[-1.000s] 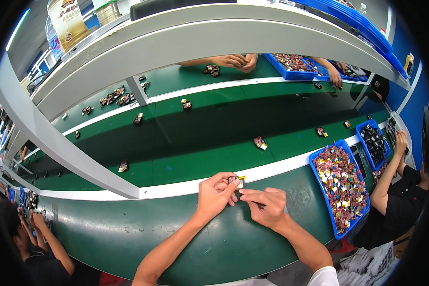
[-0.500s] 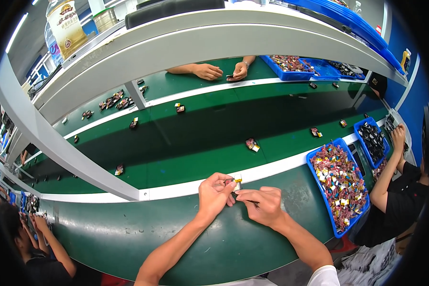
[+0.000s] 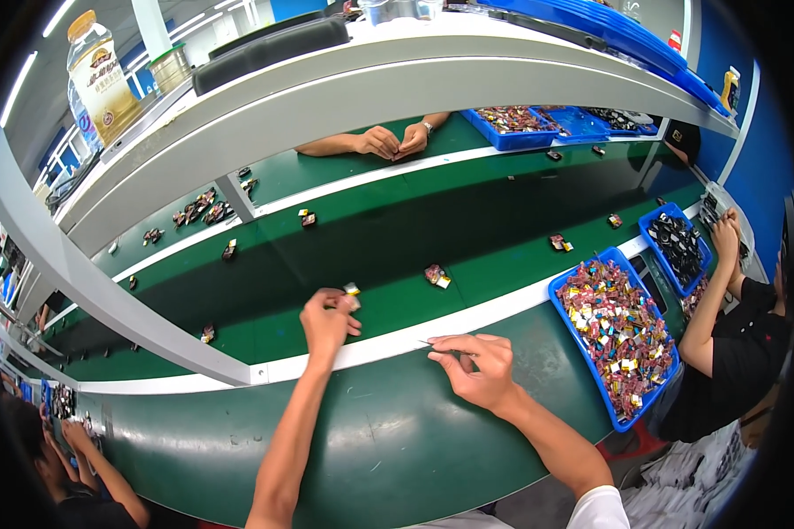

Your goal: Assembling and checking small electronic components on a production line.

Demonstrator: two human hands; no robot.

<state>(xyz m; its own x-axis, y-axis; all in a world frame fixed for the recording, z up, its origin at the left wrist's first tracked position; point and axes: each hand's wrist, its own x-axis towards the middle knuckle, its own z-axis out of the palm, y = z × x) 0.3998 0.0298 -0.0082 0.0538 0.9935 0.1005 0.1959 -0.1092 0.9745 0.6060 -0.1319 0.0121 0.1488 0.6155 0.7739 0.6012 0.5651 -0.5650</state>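
Note:
My left hand reaches over the near part of the green conveyor belt, its fingers curled at a small electronic part with a white and yellow face. Blur hides just how the fingertips meet it. Above the white rail in front of the green worktop, my right hand pinches a thin dark tool; only its narrow tip shows. Further along the belt, right of my left hand, lies a similar small part, pinkish with a white and yellow piece.
At right stand a blue tray heaped with small parts and a blue tray of black pieces. A grey shelf frame slants across the left. Co-workers' hands are across the belt, with other people at both sides.
My hands have come apart. The left has moved left and forward over the belt with the small part; the right stays over the worktop edge with the tool. The view has shifted slightly.

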